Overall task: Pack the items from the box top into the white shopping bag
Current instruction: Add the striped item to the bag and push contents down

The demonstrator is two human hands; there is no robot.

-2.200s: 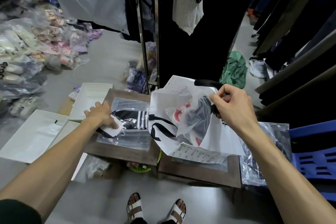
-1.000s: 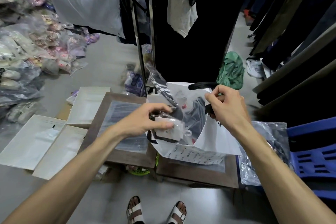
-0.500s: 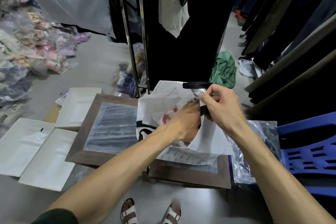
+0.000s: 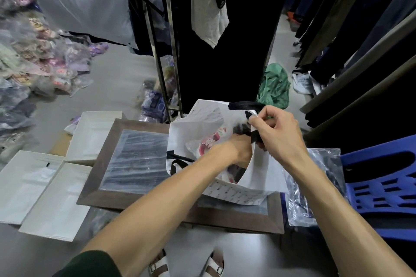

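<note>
The white paper shopping bag (image 4: 193,132) with black strap handles stands open on the brown-bordered box top (image 4: 135,159), whose clear plastic-covered centre lies bare. The right hand (image 4: 276,132) pinches the bag's near rim and a black handle, holding the mouth wide. The left hand (image 4: 238,150) is sunk into the opening among packaged items; the bag wall hides its fingers, so its grip cannot be told. Flat white boxes (image 4: 40,186) lie to the left, a blue plastic crate (image 4: 382,186) to the right, and a metal clothes rack (image 4: 168,51) stands just behind.
</note>
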